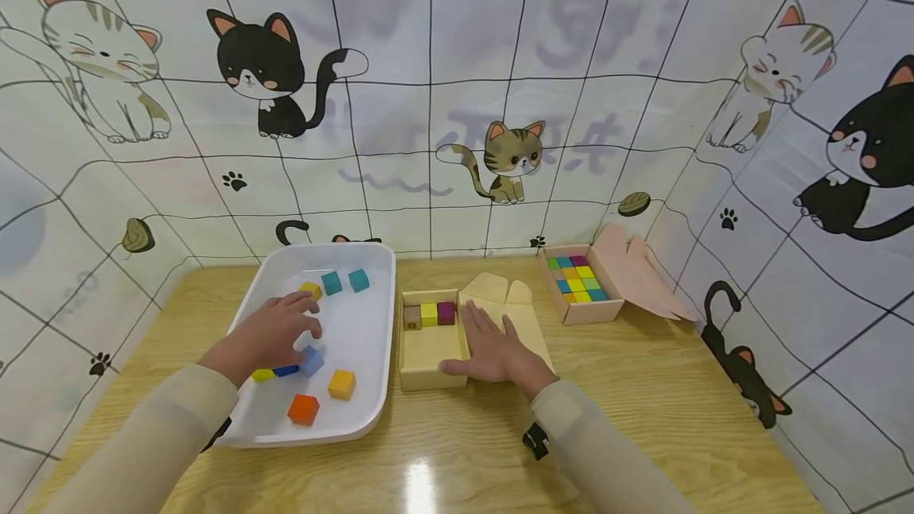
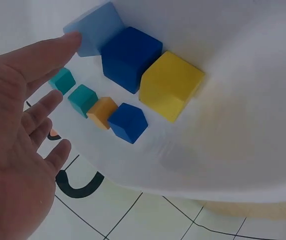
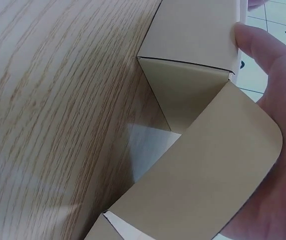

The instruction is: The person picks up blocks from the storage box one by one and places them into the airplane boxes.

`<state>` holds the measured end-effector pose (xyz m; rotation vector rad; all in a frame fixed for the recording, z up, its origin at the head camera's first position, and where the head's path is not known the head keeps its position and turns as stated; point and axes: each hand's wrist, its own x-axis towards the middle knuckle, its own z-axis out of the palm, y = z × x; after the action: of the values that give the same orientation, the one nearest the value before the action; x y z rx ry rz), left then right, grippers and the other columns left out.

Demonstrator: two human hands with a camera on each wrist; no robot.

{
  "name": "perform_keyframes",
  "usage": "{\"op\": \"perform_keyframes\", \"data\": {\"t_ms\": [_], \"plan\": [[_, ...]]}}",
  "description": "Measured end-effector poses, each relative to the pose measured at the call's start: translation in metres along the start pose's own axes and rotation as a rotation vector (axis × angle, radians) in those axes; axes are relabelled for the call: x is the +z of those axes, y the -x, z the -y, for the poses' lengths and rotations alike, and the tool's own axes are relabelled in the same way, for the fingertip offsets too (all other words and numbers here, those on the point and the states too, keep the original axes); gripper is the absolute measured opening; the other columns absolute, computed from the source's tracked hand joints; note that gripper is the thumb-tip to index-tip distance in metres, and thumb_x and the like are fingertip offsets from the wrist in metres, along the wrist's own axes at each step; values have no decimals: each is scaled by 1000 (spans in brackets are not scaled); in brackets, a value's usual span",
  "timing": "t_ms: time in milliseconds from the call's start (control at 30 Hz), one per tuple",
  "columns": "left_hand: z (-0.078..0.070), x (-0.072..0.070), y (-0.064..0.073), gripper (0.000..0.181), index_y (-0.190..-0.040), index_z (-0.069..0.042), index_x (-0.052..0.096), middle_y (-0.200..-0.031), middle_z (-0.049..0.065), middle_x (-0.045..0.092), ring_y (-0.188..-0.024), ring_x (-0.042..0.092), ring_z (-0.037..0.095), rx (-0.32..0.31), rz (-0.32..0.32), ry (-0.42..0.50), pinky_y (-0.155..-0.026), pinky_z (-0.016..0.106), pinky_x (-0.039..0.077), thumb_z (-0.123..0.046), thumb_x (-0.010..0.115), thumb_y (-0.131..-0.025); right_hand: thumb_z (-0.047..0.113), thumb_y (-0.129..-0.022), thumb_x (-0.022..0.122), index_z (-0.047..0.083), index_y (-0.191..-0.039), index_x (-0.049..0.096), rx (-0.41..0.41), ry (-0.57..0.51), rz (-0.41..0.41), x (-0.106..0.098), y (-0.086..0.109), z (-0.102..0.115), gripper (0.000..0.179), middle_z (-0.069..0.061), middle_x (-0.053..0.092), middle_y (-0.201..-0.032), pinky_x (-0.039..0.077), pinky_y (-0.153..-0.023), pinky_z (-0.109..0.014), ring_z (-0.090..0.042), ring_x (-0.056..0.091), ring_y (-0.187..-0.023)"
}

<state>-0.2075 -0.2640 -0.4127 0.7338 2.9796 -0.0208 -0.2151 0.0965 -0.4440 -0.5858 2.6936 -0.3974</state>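
Above the white tray (image 1: 382,324) hovers my left hand (image 1: 267,335), its fingers spread and loosely bent. In the left wrist view its thumb tip overlaps the edge of a light blue cube (image 2: 97,31), beside a dark blue cube (image 2: 131,59) and a yellow cube (image 2: 170,86). My right hand (image 1: 493,351) rests with straight fingers along the right side of a cardboard box (image 1: 432,378), the thumb at its rim. Inside the box a brown cube (image 1: 412,318), a yellow cube (image 1: 428,315) and a purple cube (image 1: 446,313) form a row at the back.
Teal cubes (image 1: 359,280) sit at the tray's far end; an orange-red cube (image 1: 303,409) and an amber cube (image 1: 342,384) lie near its front. The box's lid (image 1: 527,327) folds out rightward. Farther back right stands a pink box (image 1: 591,312) full of coloured cubes, lid (image 1: 639,276) open.
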Motion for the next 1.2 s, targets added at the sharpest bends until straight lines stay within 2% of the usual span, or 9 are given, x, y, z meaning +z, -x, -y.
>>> {"op": "perform_keyframes", "data": {"t_ms": [267, 467, 733, 967, 1200], "plan": [[5, 9, 0, 31, -94, -27, 73, -128, 12, 60, -133, 41, 41, -34, 64, 22, -105, 66, 37, -24, 88, -67, 71, -86, 49, 9, -157, 3, -6, -9, -6, 0, 0, 0, 105, -8, -1, -166, 3, -121, -60, -28, 7, -154], [11, 17, 1, 29, -90, -28, 72, -127, 12, 60, -133, 41, 41, -37, 48, 9, -104, 66, 38, -21, 89, -67, 71, -86, 49, 9, -157, 4, 1, -7, -9, 0, -1, 0, 105, -8, 1, -166, 4, -122, -59, -27, 8, -154], [10, 18, 1, 26, -86, -27, 71, -125, 11, 61, -131, 42, 40, -39, 32, -4, -105, 65, 39, -23, 88, -68, 71, -86, 49, 9, -157, 4, -2, -10, -6, 2, -2, -1, 105, -8, 1, -166, 5, -121, -60, -27, 8, -154], [9, 15, -3, 23, -87, -24, 72, -126, 13, 61, -134, 40, 41, -48, -4, 2, -108, 65, 35, -26, 87, -70, 71, -86, 49, 9, -157, 4, -6, -5, -5, 1, -3, -1, 105, -8, 1, -166, 5, -121, -60, -27, 8, -154], [8, 0, -9, 24, -90, -24, 73, -128, 12, 61, -138, 36, 41, -57, -69, 38, -110, 65, 33, -31, 86, -71, 71, -86, 50, 9, -157, 4, -5, -9, -6, 1, -2, -1, 105, -8, 1, -166, 5, -121, -60, -28, 8, -154]]}}
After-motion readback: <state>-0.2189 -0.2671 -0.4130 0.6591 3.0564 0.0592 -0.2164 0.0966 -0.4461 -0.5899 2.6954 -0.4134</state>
